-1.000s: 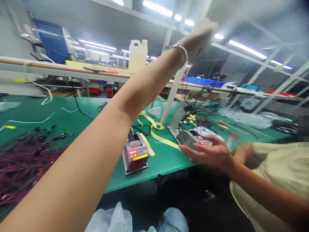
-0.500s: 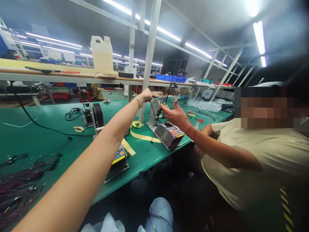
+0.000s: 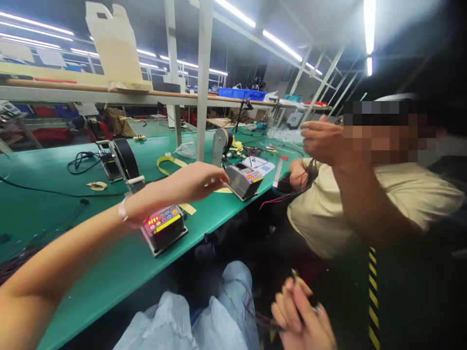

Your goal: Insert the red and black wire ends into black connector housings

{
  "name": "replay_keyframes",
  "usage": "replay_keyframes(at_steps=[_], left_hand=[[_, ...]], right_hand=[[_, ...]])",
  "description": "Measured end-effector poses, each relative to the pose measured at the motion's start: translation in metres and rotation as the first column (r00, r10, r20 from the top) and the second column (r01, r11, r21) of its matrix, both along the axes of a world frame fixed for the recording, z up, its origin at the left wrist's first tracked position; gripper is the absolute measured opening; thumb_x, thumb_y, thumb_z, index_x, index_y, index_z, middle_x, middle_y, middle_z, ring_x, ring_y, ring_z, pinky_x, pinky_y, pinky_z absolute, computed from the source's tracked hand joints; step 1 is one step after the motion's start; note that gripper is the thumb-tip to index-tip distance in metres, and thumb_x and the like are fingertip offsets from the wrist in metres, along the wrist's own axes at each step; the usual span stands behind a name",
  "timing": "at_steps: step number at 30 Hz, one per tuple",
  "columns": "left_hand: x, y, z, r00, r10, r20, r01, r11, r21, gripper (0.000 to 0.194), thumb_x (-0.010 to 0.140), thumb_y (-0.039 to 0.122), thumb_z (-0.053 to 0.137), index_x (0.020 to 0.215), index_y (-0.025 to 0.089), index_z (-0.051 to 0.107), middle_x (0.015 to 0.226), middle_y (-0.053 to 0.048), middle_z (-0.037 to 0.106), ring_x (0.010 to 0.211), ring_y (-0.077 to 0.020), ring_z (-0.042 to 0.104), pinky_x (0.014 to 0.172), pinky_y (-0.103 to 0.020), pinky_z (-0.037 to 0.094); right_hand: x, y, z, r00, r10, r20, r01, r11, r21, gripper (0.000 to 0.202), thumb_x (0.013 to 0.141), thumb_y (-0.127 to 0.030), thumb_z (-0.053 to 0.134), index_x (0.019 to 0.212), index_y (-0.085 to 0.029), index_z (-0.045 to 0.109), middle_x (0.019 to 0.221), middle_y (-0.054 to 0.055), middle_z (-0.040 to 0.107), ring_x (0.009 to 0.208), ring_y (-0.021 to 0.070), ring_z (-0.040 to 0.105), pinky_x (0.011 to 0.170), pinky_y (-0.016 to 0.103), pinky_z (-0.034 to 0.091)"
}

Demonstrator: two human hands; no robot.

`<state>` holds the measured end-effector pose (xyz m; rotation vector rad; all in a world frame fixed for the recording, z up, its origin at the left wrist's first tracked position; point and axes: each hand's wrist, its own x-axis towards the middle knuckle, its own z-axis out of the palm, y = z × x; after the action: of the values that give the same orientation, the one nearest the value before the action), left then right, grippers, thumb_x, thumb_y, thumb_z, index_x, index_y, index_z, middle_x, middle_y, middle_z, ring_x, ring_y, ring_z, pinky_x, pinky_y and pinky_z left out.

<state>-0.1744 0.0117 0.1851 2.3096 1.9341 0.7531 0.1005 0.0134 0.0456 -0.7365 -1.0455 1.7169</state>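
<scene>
My left hand (image 3: 193,182) reaches over the near tape dispenser (image 3: 166,223), which has a lit red display. Its fingers are drawn together in a pinch beside the far tape dispenser (image 3: 243,181); whether anything is between them is hidden. Low in the view, my right hand (image 3: 304,313) pinches a small dark piece with thin dark-red wires (image 3: 263,320) trailing toward my knee. A black tape reel (image 3: 126,158) stands on the near dispenser. Yellow tape (image 3: 167,163) curls on the green table (image 3: 120,272).
A co-worker sits at right, one hand (image 3: 323,141) raised and the other (image 3: 299,176) by reddish wires. A white post (image 3: 204,82) rises from the table. A plastic jug (image 3: 116,48) stands on the shelf. A dark wire bundle (image 3: 14,265) lies at left.
My left hand has come back and down from the far dispenser's reel. My right hand has come into view with the wires. The co-worker's hand has lifted away, and the view has shifted.
</scene>
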Motion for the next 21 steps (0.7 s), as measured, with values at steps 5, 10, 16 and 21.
replay_keyframes(at_steps=[5,10,16,21], left_hand=[[0.054,-0.073,-0.072,0.894,-0.006,0.449,-0.025,0.998,0.064,0.017,0.085,0.025,0.051,0.088,0.018,0.066,0.081,-0.003,0.069,0.072,-0.0126,0.062,0.067,-0.021,0.045],[0.09,-0.108,-0.116,0.634,0.072,0.77,-0.141,0.99,0.024,0.015,0.083,0.027,0.057,0.089,0.018,0.067,0.082,-0.004,0.069,0.074,-0.0138,0.063,0.068,-0.023,0.048],[0.095,-0.121,-0.115,0.465,0.036,0.884,-0.059,0.998,-0.01,0.012,0.081,0.027,0.06,0.081,0.017,0.065,0.074,-0.003,0.066,0.066,-0.0126,0.06,0.062,-0.024,0.048],[0.094,-0.124,-0.116,0.393,0.001,0.92,-0.039,0.999,0.015,0.012,0.081,0.028,0.061,0.077,0.017,0.065,0.073,-0.003,0.065,0.068,-0.0128,0.058,0.062,-0.023,0.046]], right_hand=[[-0.042,-0.027,0.001,0.962,0.251,-0.11,-0.263,0.958,-0.115,0.023,0.075,-0.04,0.065,0.069,-0.019,0.059,0.041,-0.009,0.026,0.039,0.003,0.016,0.039,0.017,0.022],[-0.049,-0.053,-0.001,0.917,0.391,-0.077,-0.397,0.914,-0.088,0.025,0.079,-0.041,0.06,0.071,-0.018,0.057,0.038,-0.01,0.027,0.037,0.0038,0.02,0.04,0.018,0.022],[-0.047,-0.065,-0.007,0.902,0.428,0.046,-0.428,0.904,-0.01,0.023,0.082,-0.04,0.058,0.08,-0.017,0.058,0.04,-0.01,0.029,0.036,0.0042,0.022,0.039,0.02,0.02],[-0.044,-0.068,-0.006,0.916,0.354,0.187,-0.376,0.921,0.101,0.019,0.082,-0.036,0.059,0.079,-0.017,0.061,0.041,-0.008,0.033,0.037,0.0056,0.03,0.038,0.02,0.025]])
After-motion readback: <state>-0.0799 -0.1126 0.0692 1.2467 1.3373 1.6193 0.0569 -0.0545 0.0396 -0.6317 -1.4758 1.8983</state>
